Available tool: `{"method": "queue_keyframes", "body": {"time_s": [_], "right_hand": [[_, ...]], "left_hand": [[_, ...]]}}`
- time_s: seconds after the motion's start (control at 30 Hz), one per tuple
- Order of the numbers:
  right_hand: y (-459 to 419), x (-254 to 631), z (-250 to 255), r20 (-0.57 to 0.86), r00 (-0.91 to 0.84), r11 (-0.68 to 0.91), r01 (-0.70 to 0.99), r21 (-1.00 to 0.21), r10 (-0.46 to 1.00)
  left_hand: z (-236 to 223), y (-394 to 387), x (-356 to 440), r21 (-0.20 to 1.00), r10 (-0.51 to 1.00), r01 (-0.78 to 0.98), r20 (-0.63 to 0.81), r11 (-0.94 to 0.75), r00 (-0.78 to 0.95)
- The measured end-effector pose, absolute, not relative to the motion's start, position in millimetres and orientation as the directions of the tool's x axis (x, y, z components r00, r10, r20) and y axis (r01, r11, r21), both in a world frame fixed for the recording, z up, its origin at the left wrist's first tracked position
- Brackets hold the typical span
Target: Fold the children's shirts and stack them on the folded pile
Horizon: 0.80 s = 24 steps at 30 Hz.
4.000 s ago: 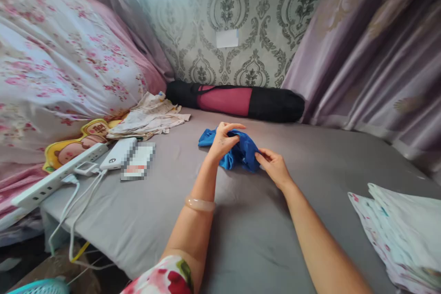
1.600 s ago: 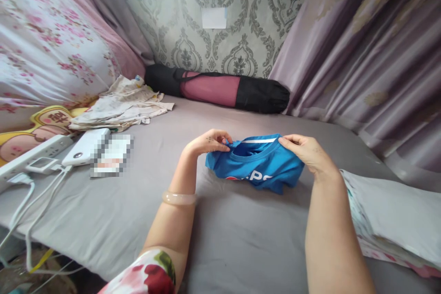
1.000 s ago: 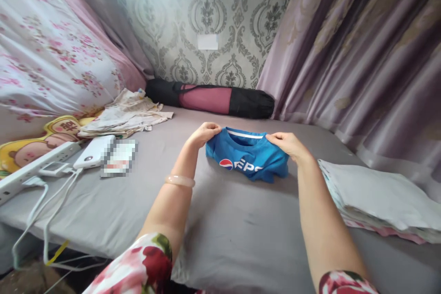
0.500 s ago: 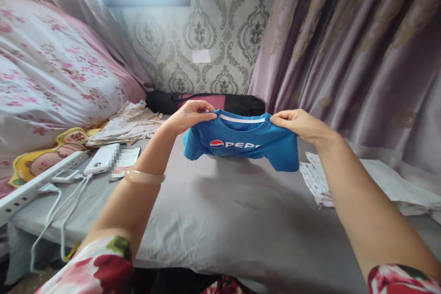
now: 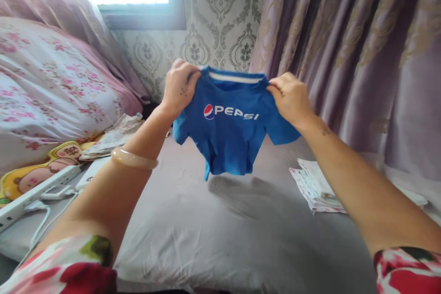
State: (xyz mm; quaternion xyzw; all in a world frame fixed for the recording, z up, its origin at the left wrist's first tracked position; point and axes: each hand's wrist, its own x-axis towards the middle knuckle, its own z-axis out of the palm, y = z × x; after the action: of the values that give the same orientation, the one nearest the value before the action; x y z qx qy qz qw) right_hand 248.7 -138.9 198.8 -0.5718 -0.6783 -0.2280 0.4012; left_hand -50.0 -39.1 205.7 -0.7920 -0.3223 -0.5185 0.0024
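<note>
A small blue T-shirt (image 5: 229, 133) with a white PEPSI print hangs between my two hands, its front facing me. My left hand (image 5: 179, 86) is closed on the shoulder at the left side of the neckline. At the other side of the collar, my right hand (image 5: 291, 98) pinches the fabric near the shoulder. The sleeves droop outward, and the lower hem bunches and hangs just over the grey sheet (image 5: 220, 234), where a shadow falls under it.
Folded white printed cloths (image 5: 319, 188) lie at the right, partly behind my forearm. At the left are a power strip (image 5: 41, 197) with cables, a yellow cartoon cushion (image 5: 34, 177), crumpled pale cloth (image 5: 113, 135) and floral bedding (image 5: 62, 87). Curtains (image 5: 344, 55) hang on the right.
Both hands have risen with the T-shirt, so more of its body now hangs open and the whole print shows. The view has tilted upward slightly.
</note>
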Motion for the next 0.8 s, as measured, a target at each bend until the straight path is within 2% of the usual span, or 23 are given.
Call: {"method": "queue_keyframes", "body": {"time_s": [0.07,0.13,0.27,0.33,0.53,0.6,0.7,0.8], "right_hand": [[-133.6,248.0,198.4,0.777,-0.094,0.215,0.975,-0.054,0.622],[-128.0,249.3,198.9,0.796,-0.082,0.160,0.987,-0.019,0.600],[-115.6,252.2,201.4,0.821,-0.062,0.096,0.995,0.008,0.568],[-109.5,251.9,200.9,0.813,-0.065,0.088,0.996,0.017,0.579],[-96.6,249.0,200.3,0.820,-0.025,0.032,0.999,0.008,0.572],[-92.5,249.5,202.2,0.818,-0.013,0.007,1.000,0.011,0.574],[-85.8,250.9,204.0,0.757,-0.044,0.023,0.999,0.038,0.652],[-80.2,252.2,204.2,0.798,-0.012,-0.001,1.000,0.016,0.603]], "left_hand": [[204.0,-31.3,-46.6,0.257,0.478,0.569,0.832,-0.781,0.280],[201.1,-23.4,-43.8,0.265,0.486,0.604,0.842,-0.752,0.236],[198.1,-11.3,-37.0,0.321,0.600,0.661,0.761,-0.678,0.246],[197.3,-7.2,-32.4,0.376,0.648,0.688,0.740,-0.620,0.179],[198.5,3.4,-21.1,0.443,0.622,0.669,0.782,-0.597,0.037],[200.8,6.1,-19.8,0.432,0.630,0.654,0.771,-0.621,0.089],[204.4,8.2,-18.2,0.404,0.644,0.648,0.744,-0.646,0.178],[207.5,8.5,-16.6,0.454,0.643,0.668,0.765,-0.590,0.047]]}}
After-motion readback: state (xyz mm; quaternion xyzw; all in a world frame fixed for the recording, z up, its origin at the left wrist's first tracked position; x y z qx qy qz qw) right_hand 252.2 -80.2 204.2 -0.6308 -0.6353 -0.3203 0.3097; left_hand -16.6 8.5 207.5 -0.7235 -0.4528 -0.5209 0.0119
